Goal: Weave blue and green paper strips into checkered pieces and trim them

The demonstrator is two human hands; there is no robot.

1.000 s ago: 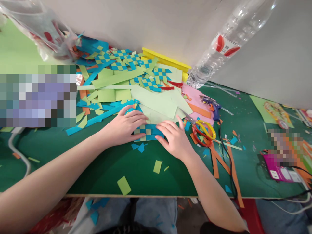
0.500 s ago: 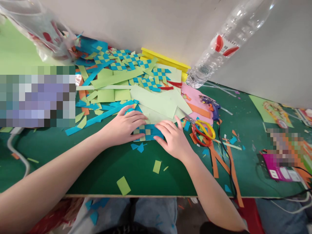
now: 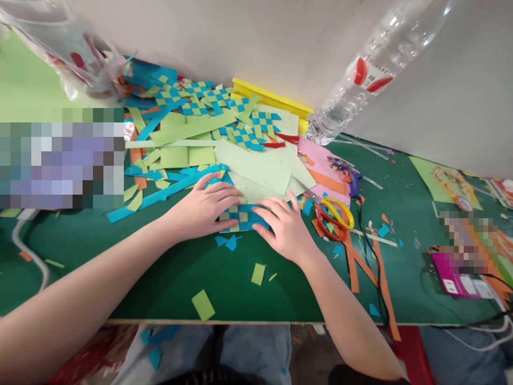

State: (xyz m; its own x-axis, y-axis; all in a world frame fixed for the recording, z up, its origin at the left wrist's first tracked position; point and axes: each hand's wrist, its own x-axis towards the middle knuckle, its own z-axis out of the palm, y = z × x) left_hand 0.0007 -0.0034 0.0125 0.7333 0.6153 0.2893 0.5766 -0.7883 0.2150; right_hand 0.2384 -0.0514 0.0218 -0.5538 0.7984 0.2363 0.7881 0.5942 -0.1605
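A small woven piece of blue and pale green paper strips [image 3: 242, 216] lies flat near the middle of the table, its blue strip ends running to the right. My left hand [image 3: 206, 210] rests on its left edge, fingers stretched and apart, thumb along the lower side. On the right end, my right hand [image 3: 284, 227] presses with spread fingers, thumb and index apart over the blue strips. Both hands are open and hide parts of the weave. Just beyond them lie pale green paper sheets [image 3: 256, 166]. Small blue scraps [image 3: 228, 242] sit just below the piece.
Scissors [image 3: 334, 218] with red and yellow handles lie right of my right hand. Behind are woven paper fish [image 3: 244, 136] and loose strips. A glue gun [image 3: 350, 179], its black cord, a water bottle [image 3: 368, 75], a bagged cup [image 3: 76, 53] and orange strips [image 3: 382, 283] surround the area.
My right hand's fingers have shifted very slightly on the blue strips. My left hand and the woven piece look the same.
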